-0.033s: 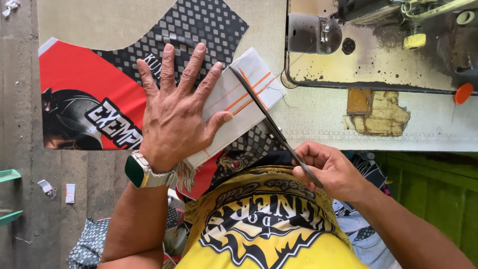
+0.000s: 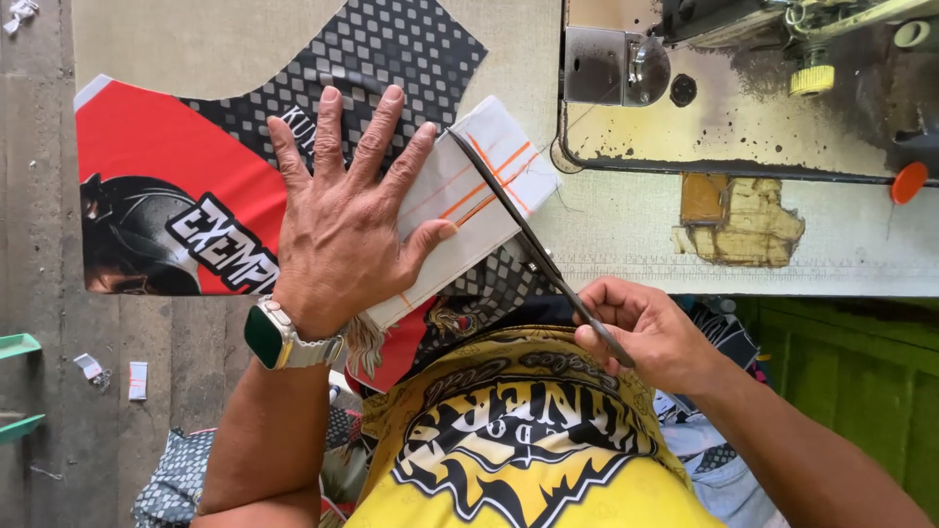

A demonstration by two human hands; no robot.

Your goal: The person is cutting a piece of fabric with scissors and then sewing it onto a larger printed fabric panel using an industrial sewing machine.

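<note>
**A:** What are the hands doing, and where?

**B:** The left hand [image 2: 344,210] lies flat at centre frame, fingers spread, pressing a white strip of fabric with orange lines [image 2: 468,200] down on the table [image 2: 626,230]. The right hand [image 2: 648,330], lower right of centre, is closed round the handles of dark scissors [image 2: 533,254]. The hands are apart, with the scissor blades between them.

**A:** Which way do the scissors point?

**B:** Their long axis runs diagonally — handles at lower right, tip at upper left, ending near the left hand's little finger. The blades lie across the white strip; whether they are parted or closed I cannot tell.

**A:** And the strip itself?

**B:** It slants the other way, from lower left under the palm up to the right, where its free end lies just beside the sewing machine's metal base [image 2: 743,108].

**A:** How much room is around it?

**B:** A red, black and checkered printed fabric panel [image 2: 186,196] fills the table to the left, under the hand. Bare table lies right of the blades. The table's near edge runs just above the right hand — below it, a yellow and black shirt [image 2: 518,440]
</note>
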